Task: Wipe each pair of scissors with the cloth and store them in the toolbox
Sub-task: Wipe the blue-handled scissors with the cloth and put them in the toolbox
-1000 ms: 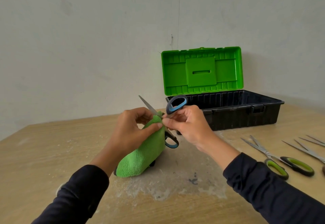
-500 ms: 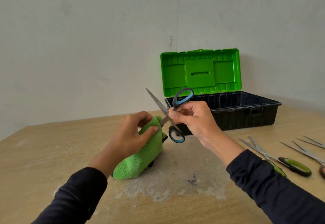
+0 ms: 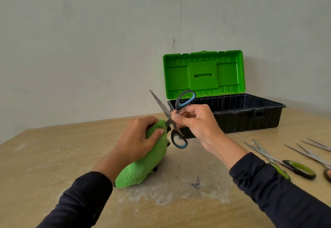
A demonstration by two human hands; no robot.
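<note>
Right hand point(image 3: 195, 120) pinching the scissors point(image 3: 176, 118) near the pivot — blades open, one pointing up-left, one lying in the cloth point(image 3: 143, 159) the left hand point(image 3: 138, 141) is gripping. Toolbox point(image 3: 232, 113) standing open just behind, nearer the right hand.

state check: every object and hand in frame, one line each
Toolbox: open, lid up.
Blue scissors: blades apart, held in air.
Cloth: bunched, around one blade.
Green scissors: blades apart, lying on table.
Left hand: grips cloth.
Right hand: holds blue scissors.
</note>
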